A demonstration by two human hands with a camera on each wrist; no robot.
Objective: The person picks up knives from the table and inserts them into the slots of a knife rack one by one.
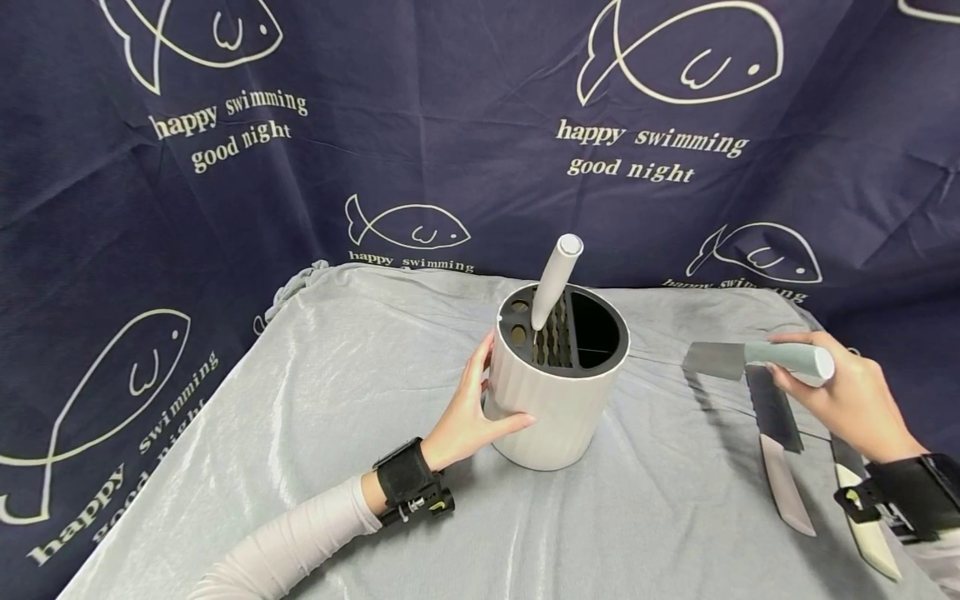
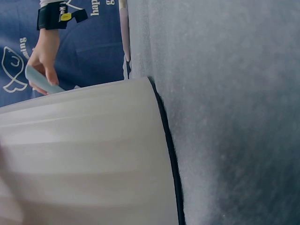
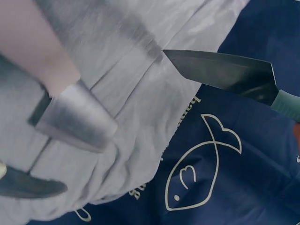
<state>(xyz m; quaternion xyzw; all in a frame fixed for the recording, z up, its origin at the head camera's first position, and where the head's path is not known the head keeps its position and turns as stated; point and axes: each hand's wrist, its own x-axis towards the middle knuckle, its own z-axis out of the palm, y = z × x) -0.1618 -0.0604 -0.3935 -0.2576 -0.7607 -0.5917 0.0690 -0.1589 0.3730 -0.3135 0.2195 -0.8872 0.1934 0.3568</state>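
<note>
A white ribbed knife block (image 1: 551, 425) with a black slotted top stands upright on the cloth. My left hand (image 1: 468, 417) grips its left side, thumb across the front and fingers round the far side. One white-handled knife (image 1: 555, 283) sits in a slot, handle up and leaning right. Off to the right, my right hand (image 1: 855, 392) holds a kitchen knife (image 1: 787, 356) by its pale green handle, above the cloth. Its broad blade (image 3: 225, 75) points left toward the block in the head view. In the left wrist view the block's wall (image 2: 84, 154) hides most of my left hand.
Below the right hand lie a pink-handled knife (image 1: 786, 487) with a wide blade and a cream-handled knife (image 1: 870, 533). Grey cloth (image 1: 337, 392) covers the table. A dark blue curtain (image 1: 450, 125) with fish prints hangs close behind.
</note>
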